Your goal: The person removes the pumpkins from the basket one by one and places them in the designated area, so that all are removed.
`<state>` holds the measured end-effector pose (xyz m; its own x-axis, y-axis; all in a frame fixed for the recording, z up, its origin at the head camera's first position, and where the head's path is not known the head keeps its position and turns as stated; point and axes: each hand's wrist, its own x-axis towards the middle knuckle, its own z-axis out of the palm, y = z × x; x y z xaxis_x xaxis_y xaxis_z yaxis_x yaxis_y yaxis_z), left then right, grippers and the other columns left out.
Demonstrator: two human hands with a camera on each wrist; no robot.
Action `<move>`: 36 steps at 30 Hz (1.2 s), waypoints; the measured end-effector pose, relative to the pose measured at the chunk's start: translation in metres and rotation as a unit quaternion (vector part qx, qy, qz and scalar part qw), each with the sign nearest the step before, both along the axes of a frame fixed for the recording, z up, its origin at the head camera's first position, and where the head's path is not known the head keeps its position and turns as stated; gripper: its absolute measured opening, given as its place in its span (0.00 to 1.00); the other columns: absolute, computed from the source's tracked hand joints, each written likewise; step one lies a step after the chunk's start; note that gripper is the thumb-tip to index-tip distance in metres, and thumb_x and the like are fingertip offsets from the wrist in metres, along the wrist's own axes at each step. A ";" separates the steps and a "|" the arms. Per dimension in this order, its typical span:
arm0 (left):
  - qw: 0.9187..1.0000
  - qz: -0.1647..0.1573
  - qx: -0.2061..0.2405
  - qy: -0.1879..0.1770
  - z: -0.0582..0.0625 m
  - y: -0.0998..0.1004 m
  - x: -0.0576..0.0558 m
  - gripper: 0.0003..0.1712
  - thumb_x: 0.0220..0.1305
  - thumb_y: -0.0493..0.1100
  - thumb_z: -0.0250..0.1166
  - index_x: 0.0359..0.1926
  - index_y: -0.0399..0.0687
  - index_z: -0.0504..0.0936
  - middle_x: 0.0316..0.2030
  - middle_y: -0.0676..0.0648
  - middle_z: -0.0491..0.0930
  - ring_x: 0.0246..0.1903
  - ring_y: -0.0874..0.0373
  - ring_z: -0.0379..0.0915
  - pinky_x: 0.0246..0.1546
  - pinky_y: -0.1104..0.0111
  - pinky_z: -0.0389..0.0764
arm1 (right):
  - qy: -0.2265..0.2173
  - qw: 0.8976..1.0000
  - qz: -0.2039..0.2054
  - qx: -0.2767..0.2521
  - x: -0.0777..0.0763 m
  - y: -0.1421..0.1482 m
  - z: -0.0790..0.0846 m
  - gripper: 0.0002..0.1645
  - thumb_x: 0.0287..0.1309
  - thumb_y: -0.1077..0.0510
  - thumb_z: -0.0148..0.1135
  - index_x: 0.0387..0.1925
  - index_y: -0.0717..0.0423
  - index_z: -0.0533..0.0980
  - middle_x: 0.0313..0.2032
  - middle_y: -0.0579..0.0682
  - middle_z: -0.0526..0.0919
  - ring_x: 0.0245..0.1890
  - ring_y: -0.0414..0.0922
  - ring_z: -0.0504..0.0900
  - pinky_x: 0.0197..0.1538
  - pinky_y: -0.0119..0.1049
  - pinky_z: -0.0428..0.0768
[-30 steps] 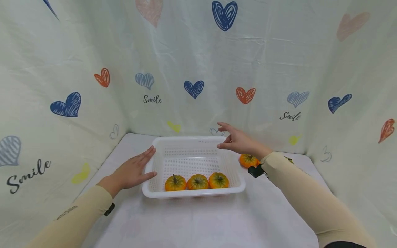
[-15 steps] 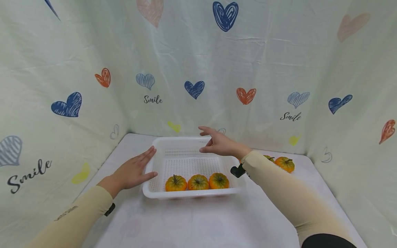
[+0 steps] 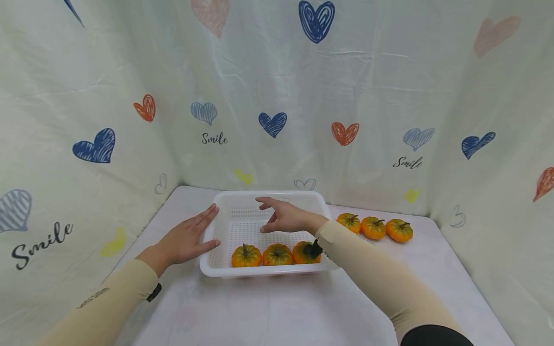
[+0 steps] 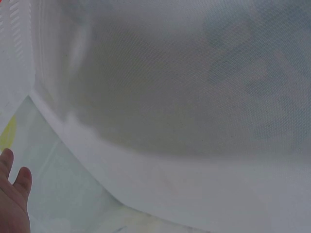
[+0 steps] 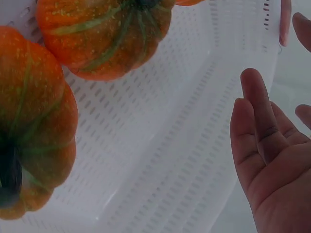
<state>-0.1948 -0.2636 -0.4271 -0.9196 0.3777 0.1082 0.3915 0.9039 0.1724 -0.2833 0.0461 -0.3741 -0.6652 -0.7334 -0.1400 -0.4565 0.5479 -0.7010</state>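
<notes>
In the head view a white perforated plastic basket (image 3: 268, 272) holds a row of three small orange-green pumpkins (image 3: 277, 254) along its near side. My left hand (image 3: 183, 239) rests against the basket's left rim, fingers straight and thumb spread. Over the middle of the basket hovers my right hand (image 3: 287, 216), its fingers loosely bent and nothing in them. The right wrist view has that hand's palm (image 5: 277, 155) well apart from two large-looking pumpkins (image 5: 104, 41). At the lower left of the left wrist view, only some left fingers (image 4: 14, 187) show.
Three more pumpkins (image 3: 373, 228) stand in a row on the white tabletop (image 3: 242, 312), right of the basket and partly behind the right sleeve (image 3: 368, 269). A pale curtain (image 3: 376, 86) printed with hearts encloses the table at the back and sides.
My right hand has moved left and slightly down, from the basket's right rim to over its middle. The pumpkins at the right have come out from behind the arm. My left hand stays put.
</notes>
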 end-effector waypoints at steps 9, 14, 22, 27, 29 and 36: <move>1.000 -0.001 -0.001 0.001 -0.004 0.000 -0.003 0.53 0.69 0.70 0.51 0.79 0.41 0.47 0.78 0.42 0.45 0.74 0.44 0.48 0.69 0.46 0.58 | -0.026 0.998 0.036 0.047 0.005 -0.009 -0.019 0.51 0.57 0.50 0.73 0.77 0.45 0.56 0.68 0.54 0.68 0.45 0.40 0.82 0.47 0.34 0.82; 1.000 -0.006 0.002 0.017 -0.003 0.001 -0.002 0.53 0.68 0.70 0.51 0.78 0.40 0.48 0.78 0.42 0.46 0.73 0.43 0.51 0.67 0.46 0.60 | -0.025 0.996 0.045 0.077 0.001 -0.005 -0.018 0.48 0.57 0.49 0.74 0.75 0.46 0.60 0.67 0.54 0.70 0.48 0.42 0.81 0.50 0.37 0.82; 1.000 0.002 -0.004 0.007 -0.001 0.002 -0.003 0.53 0.68 0.70 0.52 0.79 0.41 0.47 0.78 0.43 0.45 0.74 0.44 0.49 0.68 0.46 0.60 | -0.044 0.992 0.061 0.099 -0.005 0.000 -0.016 0.45 0.56 0.52 0.74 0.73 0.48 0.65 0.66 0.55 0.72 0.53 0.47 0.80 0.51 0.39 0.81; 1.000 0.006 -0.004 0.000 -0.001 0.002 -0.003 0.52 0.68 0.67 0.55 0.79 0.41 0.47 0.78 0.43 0.44 0.74 0.44 0.49 0.68 0.46 0.59 | -0.077 0.988 0.071 0.114 -0.007 0.004 -0.014 0.45 0.56 0.53 0.74 0.72 0.49 0.65 0.66 0.54 0.72 0.56 0.49 0.79 0.52 0.40 0.81; 1.000 0.008 -0.005 -0.001 -0.002 0.002 -0.003 0.52 0.68 0.67 0.55 0.79 0.41 0.47 0.78 0.43 0.44 0.74 0.44 0.49 0.68 0.45 0.59 | -0.083 0.987 0.073 0.117 -0.007 0.006 -0.013 0.44 0.56 0.52 0.74 0.72 0.50 0.66 0.66 0.55 0.72 0.55 0.48 0.80 0.54 0.41 0.81; 1.000 0.010 -0.006 0.000 -0.002 0.001 -0.001 0.53 0.68 0.68 0.54 0.79 0.41 0.47 0.78 0.43 0.44 0.74 0.44 0.49 0.68 0.45 0.59 | -0.091 0.985 0.078 0.122 -0.013 0.017 -0.012 0.42 0.58 0.53 0.72 0.72 0.49 0.66 0.66 0.53 0.72 0.56 0.47 0.79 0.54 0.42 0.80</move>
<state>-0.1962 -0.2626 -0.4288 -0.9267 0.3614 0.1029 0.3741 0.9133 0.1610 -0.2966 0.0629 -0.3863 -0.4943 -0.7544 -0.4320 -0.4276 0.6436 -0.6347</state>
